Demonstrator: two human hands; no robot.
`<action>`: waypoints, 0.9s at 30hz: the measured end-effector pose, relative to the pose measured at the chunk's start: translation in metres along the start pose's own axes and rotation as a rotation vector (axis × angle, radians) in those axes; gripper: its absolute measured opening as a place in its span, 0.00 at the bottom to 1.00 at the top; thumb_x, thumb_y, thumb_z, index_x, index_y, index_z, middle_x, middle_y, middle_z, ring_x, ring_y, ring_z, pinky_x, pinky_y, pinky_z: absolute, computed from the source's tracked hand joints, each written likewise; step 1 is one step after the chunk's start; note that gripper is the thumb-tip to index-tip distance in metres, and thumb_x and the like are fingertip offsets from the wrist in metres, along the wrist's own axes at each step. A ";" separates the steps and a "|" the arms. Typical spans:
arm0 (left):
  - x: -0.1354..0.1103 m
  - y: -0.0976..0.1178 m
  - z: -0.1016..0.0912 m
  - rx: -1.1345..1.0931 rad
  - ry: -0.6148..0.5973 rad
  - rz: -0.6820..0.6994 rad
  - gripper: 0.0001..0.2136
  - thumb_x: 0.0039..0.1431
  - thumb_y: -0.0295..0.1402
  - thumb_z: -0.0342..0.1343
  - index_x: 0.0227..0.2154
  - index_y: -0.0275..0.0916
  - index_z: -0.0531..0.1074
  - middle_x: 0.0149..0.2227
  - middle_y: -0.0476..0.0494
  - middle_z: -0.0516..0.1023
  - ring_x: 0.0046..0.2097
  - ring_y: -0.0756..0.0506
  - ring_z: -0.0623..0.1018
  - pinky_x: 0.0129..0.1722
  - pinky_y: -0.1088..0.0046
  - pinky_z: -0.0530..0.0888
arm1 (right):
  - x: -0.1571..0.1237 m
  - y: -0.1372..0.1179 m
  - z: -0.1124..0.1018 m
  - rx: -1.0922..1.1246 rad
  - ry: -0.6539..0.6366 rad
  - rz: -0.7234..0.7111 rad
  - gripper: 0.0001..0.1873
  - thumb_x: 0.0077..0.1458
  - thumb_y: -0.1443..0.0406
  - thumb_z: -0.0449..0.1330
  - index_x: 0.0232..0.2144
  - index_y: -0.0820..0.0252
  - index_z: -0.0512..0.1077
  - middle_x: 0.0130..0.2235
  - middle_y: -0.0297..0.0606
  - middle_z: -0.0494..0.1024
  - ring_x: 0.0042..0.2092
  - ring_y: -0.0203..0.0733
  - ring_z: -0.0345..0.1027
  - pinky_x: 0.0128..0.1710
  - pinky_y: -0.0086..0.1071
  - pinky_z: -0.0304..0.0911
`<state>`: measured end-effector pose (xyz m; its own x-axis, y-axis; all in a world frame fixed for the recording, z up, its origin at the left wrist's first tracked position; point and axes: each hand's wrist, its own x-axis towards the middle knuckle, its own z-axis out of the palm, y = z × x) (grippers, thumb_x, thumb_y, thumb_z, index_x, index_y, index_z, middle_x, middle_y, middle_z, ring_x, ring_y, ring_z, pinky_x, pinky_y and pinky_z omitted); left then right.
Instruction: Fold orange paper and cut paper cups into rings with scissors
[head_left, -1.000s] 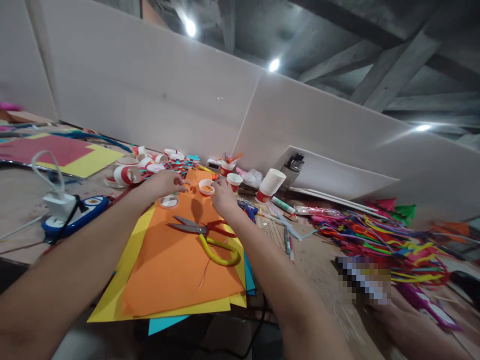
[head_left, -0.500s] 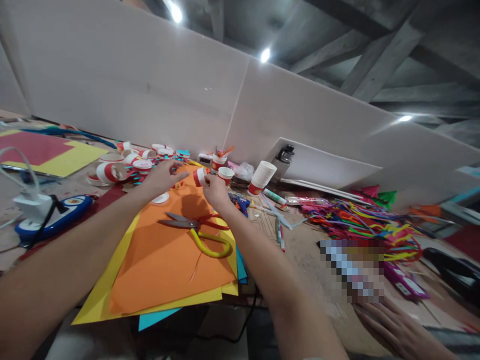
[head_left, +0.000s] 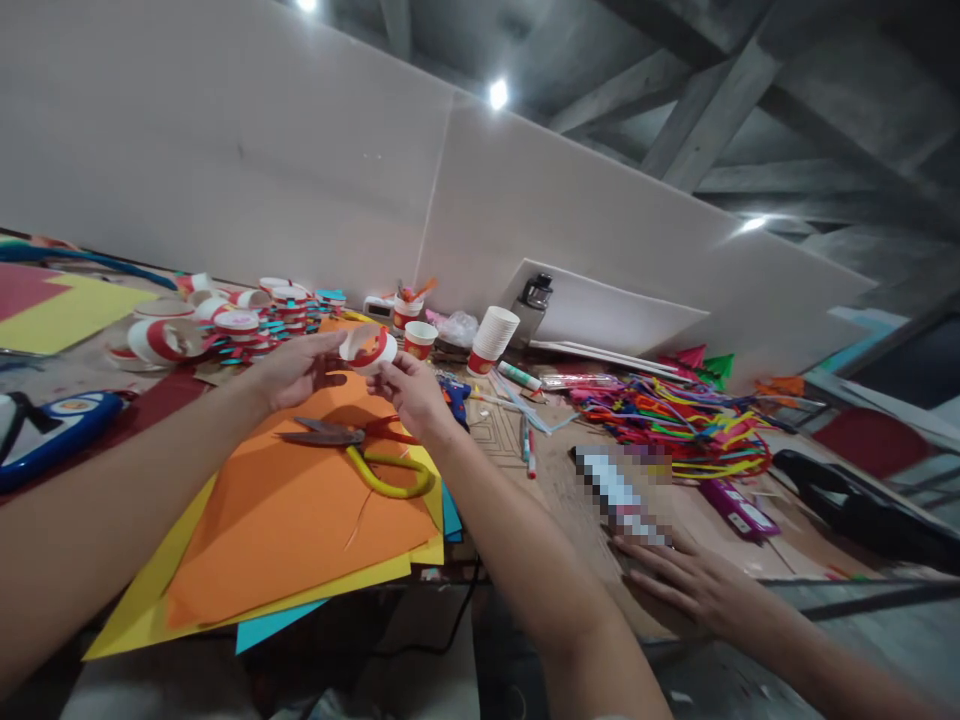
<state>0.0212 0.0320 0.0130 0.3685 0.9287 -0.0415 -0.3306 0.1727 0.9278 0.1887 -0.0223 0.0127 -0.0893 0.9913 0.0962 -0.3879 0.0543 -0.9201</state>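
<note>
My left hand (head_left: 294, 367) and my right hand (head_left: 411, 392) both hold a cut-down red and white paper cup piece (head_left: 367, 347) in the air above a sheet of orange paper (head_left: 292, 505). The fingers of each hand pinch its rim from opposite sides. Just below the hands lie scissors with red and yellow handles (head_left: 360, 452) on the orange paper. Yellow paper (head_left: 142, 600) and blue paper (head_left: 270, 623) stick out from under the orange sheet.
Several cut cup pieces (head_left: 225, 320) sit at the back left, a stack of paper cups (head_left: 491, 338) at the back middle. Coloured strips (head_left: 675, 425) are heaped at right. Another person's hand (head_left: 694, 583) rests flat at the table's front edge. A blue object (head_left: 52, 432) lies at left.
Both hands lifted the cup piece off the orange paper and drew it nearer. The view swung right, and the other person's hand slid into sight at lower right.
</note>
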 end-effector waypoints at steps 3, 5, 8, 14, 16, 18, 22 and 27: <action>0.003 0.001 -0.005 -0.093 0.002 -0.035 0.07 0.55 0.33 0.60 0.36 0.35 0.75 0.31 0.45 0.79 0.30 0.50 0.75 0.28 0.75 0.73 | -0.003 -0.001 -0.004 0.086 -0.022 0.046 0.11 0.47 0.67 0.65 0.31 0.61 0.67 0.27 0.29 0.73 0.27 0.30 0.69 0.30 0.25 0.67; 0.004 0.001 -0.005 -0.093 0.006 -0.017 0.08 0.55 0.31 0.60 0.37 0.34 0.76 0.30 0.45 0.78 0.30 0.50 0.74 0.27 0.77 0.73 | -0.003 -0.002 -0.006 0.101 -0.008 0.049 0.14 0.46 0.66 0.67 0.34 0.60 0.67 0.28 0.29 0.73 0.28 0.30 0.70 0.28 0.25 0.68; 0.002 0.002 -0.002 -0.040 0.018 0.052 0.10 0.53 0.33 0.63 0.36 0.33 0.76 0.30 0.45 0.77 0.30 0.51 0.74 0.25 0.79 0.72 | -0.003 -0.002 -0.008 0.070 0.051 0.050 0.18 0.45 0.62 0.68 0.37 0.59 0.66 0.32 0.29 0.72 0.28 0.30 0.70 0.26 0.24 0.67; -0.008 0.004 0.012 0.052 -0.012 0.131 0.14 0.45 0.37 0.68 0.33 0.35 0.76 0.27 0.49 0.74 0.27 0.53 0.72 0.24 0.81 0.70 | -0.005 0.001 -0.009 -0.013 0.120 0.014 0.19 0.45 0.60 0.69 0.37 0.60 0.66 0.29 0.29 0.73 0.26 0.30 0.69 0.28 0.26 0.69; -0.008 0.005 0.014 0.021 -0.009 0.135 0.12 0.47 0.37 0.66 0.32 0.36 0.76 0.27 0.49 0.74 0.27 0.53 0.73 0.25 0.80 0.70 | -0.005 0.000 -0.009 0.000 0.105 0.012 0.19 0.45 0.60 0.69 0.36 0.61 0.67 0.30 0.31 0.74 0.27 0.30 0.70 0.31 0.27 0.70; -0.008 0.005 0.014 -0.016 -0.010 0.115 0.09 0.51 0.37 0.63 0.33 0.36 0.76 0.28 0.47 0.76 0.28 0.51 0.74 0.27 0.78 0.71 | -0.006 0.000 -0.010 0.032 0.078 0.020 0.18 0.45 0.60 0.69 0.36 0.61 0.68 0.31 0.32 0.75 0.28 0.31 0.70 0.32 0.28 0.70; -0.008 0.003 0.012 -0.022 -0.099 0.071 0.08 0.53 0.37 0.61 0.32 0.37 0.76 0.31 0.45 0.78 0.32 0.49 0.76 0.30 0.75 0.73 | -0.006 0.000 -0.012 0.078 0.037 0.019 0.18 0.45 0.60 0.69 0.36 0.61 0.70 0.32 0.34 0.76 0.29 0.32 0.71 0.33 0.29 0.70; -0.010 -0.001 0.016 -0.007 -0.141 0.140 0.11 0.48 0.39 0.67 0.29 0.37 0.76 0.30 0.46 0.77 0.30 0.51 0.73 0.30 0.76 0.71 | -0.004 0.000 -0.014 0.034 0.073 -0.032 0.19 0.43 0.62 0.67 0.39 0.61 0.70 0.36 0.35 0.76 0.28 0.31 0.70 0.32 0.28 0.71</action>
<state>0.0317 0.0175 0.0179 0.4362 0.8888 0.1406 -0.3932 0.0478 0.9182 0.2018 -0.0247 0.0067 -0.0100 0.9953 0.0963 -0.4203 0.0832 -0.9036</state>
